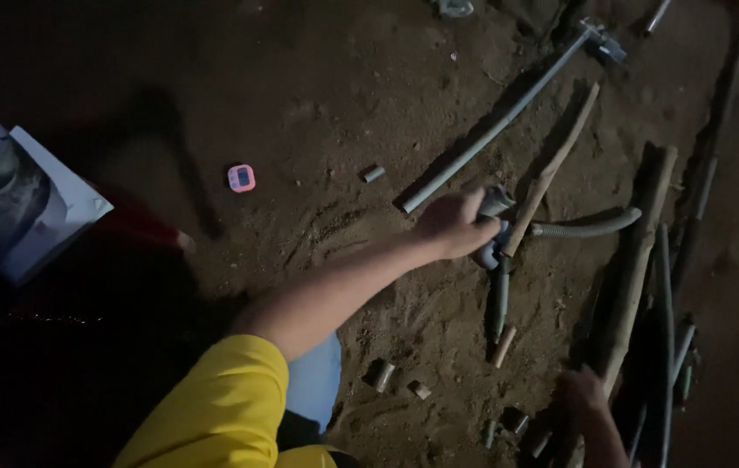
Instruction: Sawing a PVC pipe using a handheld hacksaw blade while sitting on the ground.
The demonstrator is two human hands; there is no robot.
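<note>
My left hand [454, 224], at the end of a bare forearm with a yellow sleeve, is closed around a grey pipe fitting [496, 203] on the sandy ground. A short grey pipe [501, 299] runs down from that fitting. A corrugated hose [586, 230] leads off to its right. A wooden stick [553, 169] and a long grey pipe [495, 128] lie just beyond the hand. My right hand [582, 392] is low at the bottom right, in deep shadow beside a thick wooden post [636, 277] and some short pipe offcuts [515, 421]. Its fingers are too dark to read.
Loose pipe offcuts lie on the sand [382, 374] [373, 173] [504, 345]. A small pink device [241, 178] sits left of centre. A white printed sheet or bag [27, 208] is at the far left. Several thin pipes [666, 329] lie along the right side.
</note>
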